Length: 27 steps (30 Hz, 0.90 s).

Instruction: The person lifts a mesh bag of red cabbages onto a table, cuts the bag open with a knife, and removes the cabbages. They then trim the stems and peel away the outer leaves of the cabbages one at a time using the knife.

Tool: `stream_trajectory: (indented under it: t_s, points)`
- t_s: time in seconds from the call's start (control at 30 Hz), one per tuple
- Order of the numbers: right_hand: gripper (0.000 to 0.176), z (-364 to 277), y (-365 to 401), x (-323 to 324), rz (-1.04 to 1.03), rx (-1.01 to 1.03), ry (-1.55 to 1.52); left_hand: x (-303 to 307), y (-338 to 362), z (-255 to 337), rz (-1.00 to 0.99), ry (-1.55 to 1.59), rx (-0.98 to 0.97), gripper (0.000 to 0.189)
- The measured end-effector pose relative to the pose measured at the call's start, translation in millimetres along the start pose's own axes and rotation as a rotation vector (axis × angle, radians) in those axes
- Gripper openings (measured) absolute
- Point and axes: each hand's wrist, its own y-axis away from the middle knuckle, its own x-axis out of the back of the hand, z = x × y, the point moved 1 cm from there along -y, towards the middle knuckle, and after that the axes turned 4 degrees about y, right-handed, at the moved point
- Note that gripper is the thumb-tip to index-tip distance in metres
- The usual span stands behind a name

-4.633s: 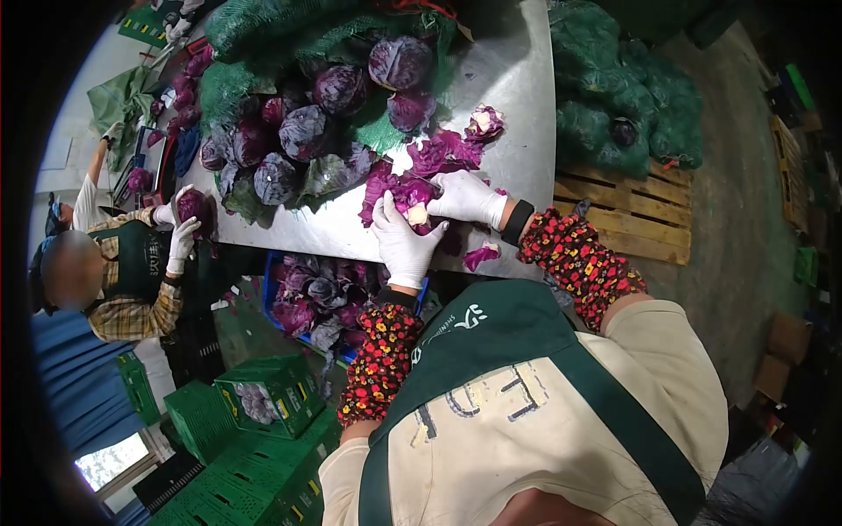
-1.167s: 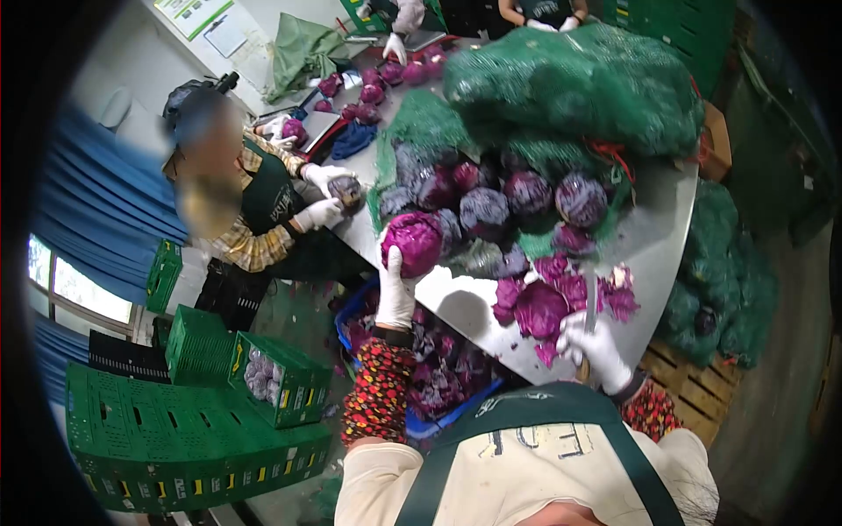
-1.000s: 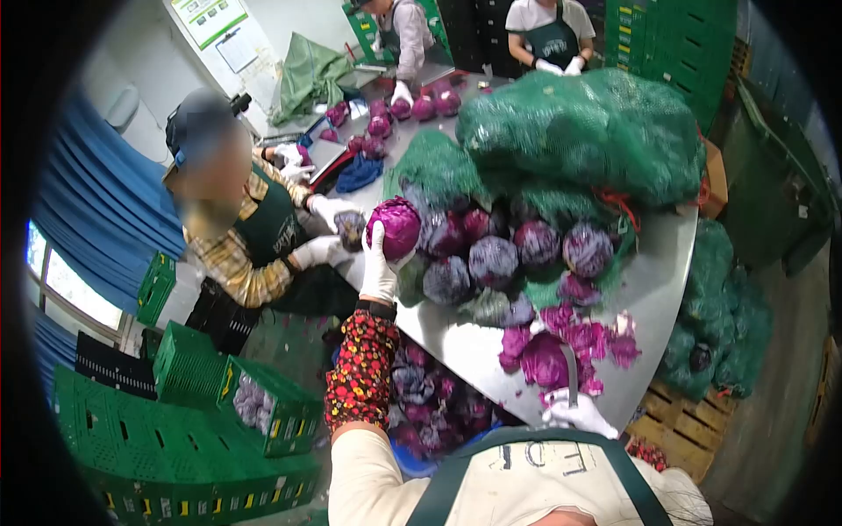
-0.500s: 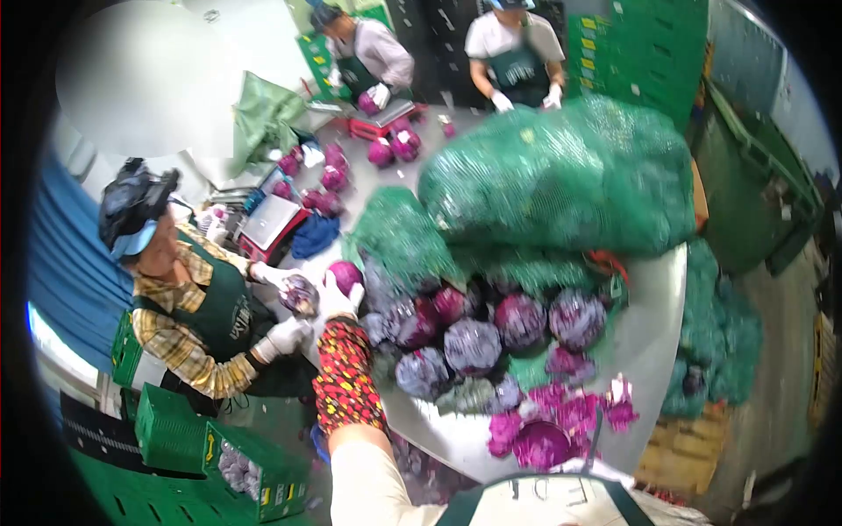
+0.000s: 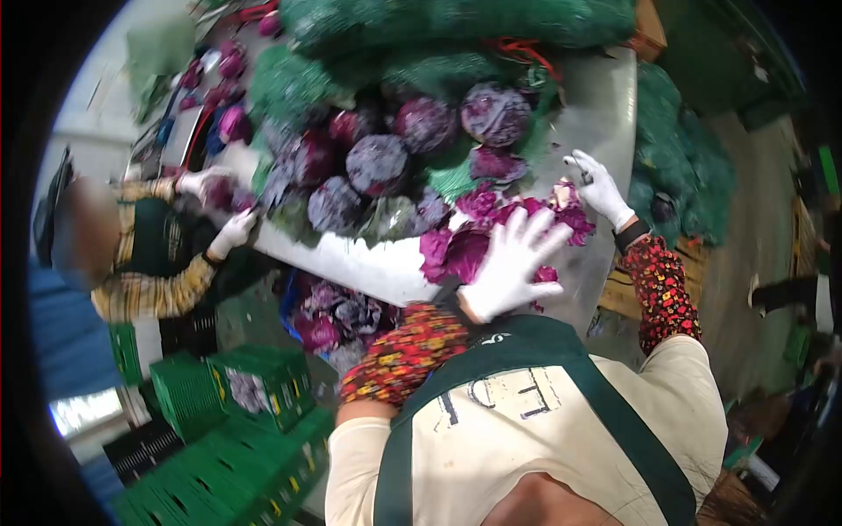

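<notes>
Left hand [image 5: 513, 259]: fingers splayed wide, holding nothing, spread over loose leaves [image 5: 456, 250] at the table [image 5: 605, 105] edge. Right hand [image 5: 598, 186]: curled, grip unclear, just beside the leaves. Cabbages [image 5: 377, 162] piled behind; co-worker's hand [image 5: 235, 232] well apart.

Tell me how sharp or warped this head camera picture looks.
Head view: fisheye curves the steel table and blackens the corners; motion blur smears the left hand and red cabbages; pale glare lies on its bare metal.

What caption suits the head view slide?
Gloved left hand spread over red cabbage trimmings on steel table; right hand beside.
</notes>
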Motion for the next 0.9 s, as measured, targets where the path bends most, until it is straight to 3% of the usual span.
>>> stream_trajectory:
  t_s: [0.03, 0.07, 0.1, 0.17, 0.23, 0.33, 0.37, 0.43, 0.47, 0.5, 0.57, 0.63, 0.7, 0.77, 0.83, 0.9]
  points:
    - [0.063, 16.2, 1.0, -18.3, -0.069, 0.017, 0.012, -36.6, 6.0, 5.5, -0.065, -0.097, 0.059, 0.095]
    - [0.069, 22.1, 6.5, -41.6, -0.271, -0.199, -0.379, -57.5, 12.3, 0.6, -0.096, -0.234, 0.051, 0.095]
    - [0.073, 8.2, 20.3, -50.4, -0.228, 0.079, 0.081, -75.4, 22.3, -10.6, -0.152, -0.320, 0.102, 0.093]
    - [0.077, -17.3, 48.5, -84.7, -0.264, 0.107, 0.198, -96.4, 45.4, -35.9, -0.250, -0.482, 0.132, 0.088]
    - [0.075, -53.2, 65.7, -115.6, -0.244, 0.077, 0.094, -87.1, 71.9, -41.8, -0.108, -0.409, 0.192, 0.066]
    - [0.073, -93.5, 75.2, -172.7, -0.216, 0.243, -0.083, -58.6, 120.2, -51.8, 0.023, -0.469, 0.283, 0.043]
    - [0.073, -120.6, 79.7, -185.0, -0.269, 0.215, -0.062, -53.9, 143.7, -59.2, 0.056, -0.485, 0.315, 0.039]
    - [0.075, -156.5, 87.3, -220.5, -0.259, 0.351, -0.093, -31.5, 190.8, -66.5, 0.038, -0.515, 0.350, 0.039]
    - [0.076, -180.2, 91.0, -228.9, -0.375, 0.294, -0.157, -23.5, 216.0, -73.5, 0.033, -0.574, 0.367, 0.041]
    - [0.078, -192.6, 89.5, -245.8, -0.407, 0.415, -0.317, -12.7, 238.9, -77.0, 0.103, -0.533, 0.385, 0.043]
    - [0.075, -223.3, 94.6, -240.3, -0.575, 0.347, -0.583, 5.8, 279.0, -85.6, 0.164, -0.447, 0.516, 0.047]
    - [0.070, -232.5, 92.5, -220.2, -0.627, 0.241, -0.549, 22.3, 313.0, -86.3, 0.154, -0.472, 0.649, 0.041]
    - [0.053, -209.0, 86.3, -214.1, -0.674, 0.048, -0.573, 31.8, 340.1, -100.9, 0.433, -0.374, 0.618, 0.048]
    - [0.044, -175.8, 93.4, -180.7, -0.480, 0.016, -0.860, 48.0, 339.3, -107.9, 0.608, -0.245, 0.757, 0.040]
    - [0.038, -141.2, 105.3, -137.0, -0.225, 0.091, -0.408, 64.1, 315.7, -114.0, 0.754, -0.151, 0.685, 0.037]
    - [0.032, -125.6, 126.8, -91.9, -0.255, -0.131, -0.201, 79.1, 277.0, -120.8, 0.755, -0.141, 0.593, 0.036]
